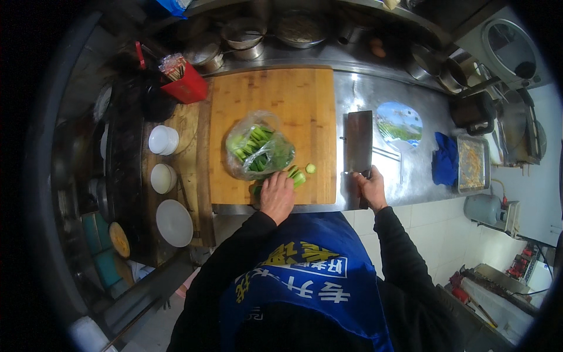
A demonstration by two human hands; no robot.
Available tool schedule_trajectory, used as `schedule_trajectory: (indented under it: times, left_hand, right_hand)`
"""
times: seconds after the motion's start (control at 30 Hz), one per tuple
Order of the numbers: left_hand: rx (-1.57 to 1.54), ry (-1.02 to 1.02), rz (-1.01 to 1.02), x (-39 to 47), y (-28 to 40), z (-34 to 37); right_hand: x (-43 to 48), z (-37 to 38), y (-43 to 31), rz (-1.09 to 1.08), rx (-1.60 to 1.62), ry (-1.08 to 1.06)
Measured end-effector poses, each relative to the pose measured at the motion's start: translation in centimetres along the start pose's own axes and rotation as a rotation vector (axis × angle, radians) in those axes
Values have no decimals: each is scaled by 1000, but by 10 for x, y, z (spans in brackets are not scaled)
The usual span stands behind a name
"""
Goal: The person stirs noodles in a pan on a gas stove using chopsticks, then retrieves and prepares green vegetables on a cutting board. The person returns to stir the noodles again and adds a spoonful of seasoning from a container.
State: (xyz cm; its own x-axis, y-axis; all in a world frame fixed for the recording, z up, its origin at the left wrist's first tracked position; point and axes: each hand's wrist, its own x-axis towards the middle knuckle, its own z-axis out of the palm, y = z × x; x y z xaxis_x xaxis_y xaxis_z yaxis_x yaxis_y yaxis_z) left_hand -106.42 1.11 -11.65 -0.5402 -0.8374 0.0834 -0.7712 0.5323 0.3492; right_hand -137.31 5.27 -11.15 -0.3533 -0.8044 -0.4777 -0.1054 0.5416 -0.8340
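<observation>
My left hand (277,196) is pressed over a leafy green vegetable near the front edge of the bamboo cutting board (303,101); its pale green stalks (297,177) stick out past my fingers. A short cut piece (311,168) lies just to the right. Behind the hand sits a clear plastic bag (260,115) with cut green stalks and leaves (259,137) in it. My right hand (373,189) grips a cleaver (360,138) off the board's right side, above the steel counter. The blade points away from me, and my fingers partly hide the handle.
On the steel counter (424,185) lie an oval printed fan (399,125), a blue cloth (445,158) and a metal tray of food (474,165). White bowls (174,223) and a red chopstick holder (189,86) stand left of the board. Pots and pans (301,28) line the back.
</observation>
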Motion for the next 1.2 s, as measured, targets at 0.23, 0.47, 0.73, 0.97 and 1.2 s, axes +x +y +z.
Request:
schedule_trajectory:
  times: [0.23, 0.47, 0.73, 0.97, 1.2]
  left_hand:
    - [46, 158, 9, -1, 1, 2]
    - [111, 135, -16, 1, 8, 3]
    - [87, 196, -33, 5, 16, -8]
    - [-512, 123, -531, -13, 18, -34]
    - [-1704, 147, -913, -37, 2, -61]
  right_hand:
    - [24, 7, -4, 32, 145, -90]
    - [33, 17, -2, 17, 48, -83]
    - [44, 18, -1, -95, -516, 112]
    - [45, 17, 0, -168, -689, 124]
    - [53, 13, 2, -227, -885, 91]
